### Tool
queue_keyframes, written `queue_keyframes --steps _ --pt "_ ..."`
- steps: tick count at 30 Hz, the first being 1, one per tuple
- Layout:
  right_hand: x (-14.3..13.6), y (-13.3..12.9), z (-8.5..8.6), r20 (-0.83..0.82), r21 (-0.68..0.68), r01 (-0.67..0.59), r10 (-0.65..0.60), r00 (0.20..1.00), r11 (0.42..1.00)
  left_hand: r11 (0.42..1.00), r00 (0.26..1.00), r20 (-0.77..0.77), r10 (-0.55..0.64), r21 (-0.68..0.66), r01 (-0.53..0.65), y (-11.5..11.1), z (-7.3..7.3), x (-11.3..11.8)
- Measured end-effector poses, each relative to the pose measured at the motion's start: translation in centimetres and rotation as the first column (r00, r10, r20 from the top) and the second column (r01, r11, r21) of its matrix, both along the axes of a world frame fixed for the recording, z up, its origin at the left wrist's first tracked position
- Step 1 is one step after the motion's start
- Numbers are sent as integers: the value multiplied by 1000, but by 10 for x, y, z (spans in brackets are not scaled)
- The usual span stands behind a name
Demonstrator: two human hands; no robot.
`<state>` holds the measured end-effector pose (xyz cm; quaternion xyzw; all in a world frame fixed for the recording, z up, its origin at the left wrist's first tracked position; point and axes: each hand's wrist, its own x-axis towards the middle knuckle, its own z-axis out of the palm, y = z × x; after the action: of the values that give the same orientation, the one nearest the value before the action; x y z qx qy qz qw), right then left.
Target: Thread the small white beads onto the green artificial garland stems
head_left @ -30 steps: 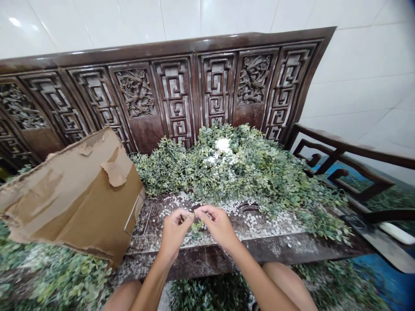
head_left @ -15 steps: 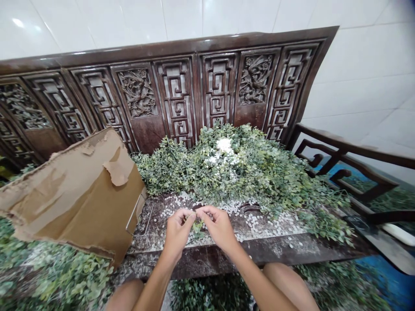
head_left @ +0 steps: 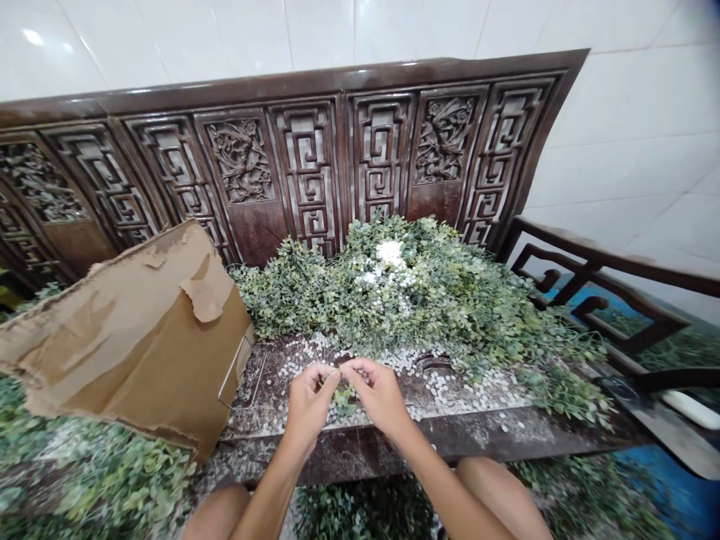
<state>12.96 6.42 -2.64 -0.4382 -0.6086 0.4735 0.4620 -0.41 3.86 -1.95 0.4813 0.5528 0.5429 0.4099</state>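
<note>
Left hand (head_left: 309, 400) and right hand (head_left: 379, 391): fingers of both pinched closed on a small green sprig (head_left: 343, 399), fingertips nearly meeting. Sprig hangs between the hands, above the near edge of the dark wooden bench (head_left: 360, 451). Small white discs (head_left: 469, 391) lie scattered on the seat. Far side: heap of leafy green stems (head_left: 450, 292) against the carved backrest (head_left: 253, 229), with a cluster of white pieces (head_left: 390, 255) on top. Left: torn cardboard (head_left: 135, 337), tilted, beside a thin metal wire frame (head_left: 232, 371).
</note>
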Motion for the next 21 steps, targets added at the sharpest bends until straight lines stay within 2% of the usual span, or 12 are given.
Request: queue_keyframes --steps 8,11,13,15,17,19,21 --pt "-1 -1 -1 7 -10 23 -23 1000 1000 1000 1000 -15 5 -10 -5 -1 -2 1" --pt "-2 0 -2 -52 -23 14 -15 999 1000 1000 1000 0 1 -21 -1 0 -3 2" --pt "-3 2 -4 -148 -104 8 -23 989 995 999 1000 1 -19 -30 19 1 -4 2" --pt "-3 5 -8 -310 -296 -3 -93 946 955 999 1000 -11 -7 -31 7 2 -5 3" --pt "-2 7 -14 -463 -506 -45 -227 857 861 998 999 -12 50 -24 -50 3 -5 4" --pt "0 10 -19 -541 -613 -100 -324 776 784 994 994 43 97 -47 -95 3 -6 4" --pt "2 12 -20 -563 -649 -117 -370 739 752 987 985 122 121 -118 -107 3 -7 5"
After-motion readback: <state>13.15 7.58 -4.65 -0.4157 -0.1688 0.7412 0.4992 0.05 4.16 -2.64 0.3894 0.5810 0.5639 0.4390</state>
